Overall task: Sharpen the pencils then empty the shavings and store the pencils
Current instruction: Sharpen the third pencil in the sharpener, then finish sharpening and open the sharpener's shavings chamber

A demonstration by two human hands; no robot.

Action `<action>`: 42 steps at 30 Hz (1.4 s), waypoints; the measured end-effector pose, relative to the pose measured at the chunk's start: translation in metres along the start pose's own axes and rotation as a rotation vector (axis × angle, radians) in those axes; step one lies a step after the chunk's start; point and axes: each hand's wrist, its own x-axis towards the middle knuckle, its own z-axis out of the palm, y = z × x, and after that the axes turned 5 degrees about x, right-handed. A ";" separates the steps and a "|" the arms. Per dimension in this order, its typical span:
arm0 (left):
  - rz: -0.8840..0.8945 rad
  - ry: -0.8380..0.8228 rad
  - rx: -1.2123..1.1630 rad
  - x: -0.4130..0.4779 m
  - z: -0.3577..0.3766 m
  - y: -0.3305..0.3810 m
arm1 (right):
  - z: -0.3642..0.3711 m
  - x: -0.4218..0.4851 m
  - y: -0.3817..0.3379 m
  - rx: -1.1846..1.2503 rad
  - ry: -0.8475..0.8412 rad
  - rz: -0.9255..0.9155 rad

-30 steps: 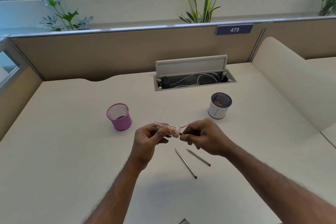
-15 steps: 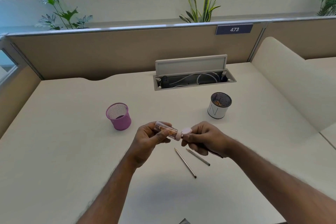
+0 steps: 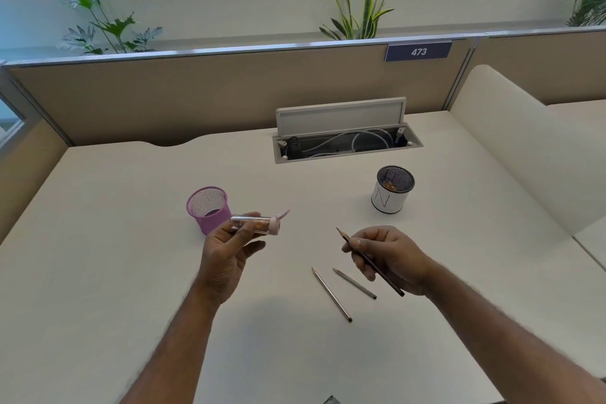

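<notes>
My right hand (image 3: 390, 257) grips a pointed pencil (image 3: 370, 262), clear of the sharpener (image 3: 257, 224) clasped in my left hand (image 3: 226, 251). Two sharpened pencils (image 3: 331, 294) lie on the desk (image 3: 98, 272). I reckon sharpening is about done; shavings sit in the sharpener, unemptied, and the pink cup (image 3: 209, 209) holds no pencils.

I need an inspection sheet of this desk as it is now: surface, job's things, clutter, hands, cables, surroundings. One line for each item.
Surface: pale desk, no spilled shavings seen.
Job's things: clear sharpener with shavings inside; one pencil in hand; two pencils lying side by side on the desk, apart; pink mesh cup; white cup with shavings inside.
Clutter: a small dark item at the near edge, cut off by the frame.
Hands: left hand holds the sharpener; right hand holds the pencil, tip up, clear of the sharpener.
Cables: white cables in the open desk hatch.
Surroundings: partition with sign 473, plants, windows.
</notes>
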 end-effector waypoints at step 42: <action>-0.090 0.056 0.049 -0.022 -0.003 -0.029 | 0.050 0.042 0.116 -0.989 0.457 -0.003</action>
